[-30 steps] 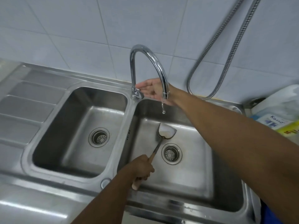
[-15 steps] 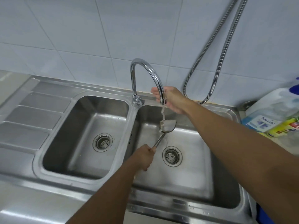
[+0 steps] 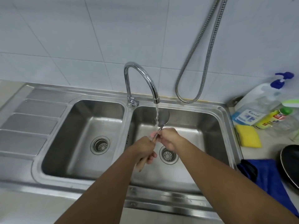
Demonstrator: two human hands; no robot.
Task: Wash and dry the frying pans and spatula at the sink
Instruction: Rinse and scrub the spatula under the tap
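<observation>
Far right of the faucet [image 3: 142, 73] a frying pan [image 3: 291, 165] lies on the surface [image 3: 254, 153], while under the faucet's stream the left hand [image 3: 142, 149] wraps its fingers round the handle of the spatula [image 3: 164, 118] and the right hand [image 3: 169, 138] pinches its shaft.

the right edge cuts off the frying pan [image 3: 291, 165].

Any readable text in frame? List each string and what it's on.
"Kasso": blue label on the pump bottle; the last letter is uncertain, and the smaller print below it is too blurred to read.
Red and white print on the yellow bottle: too blurred to read.
No other text is visible.
</observation>
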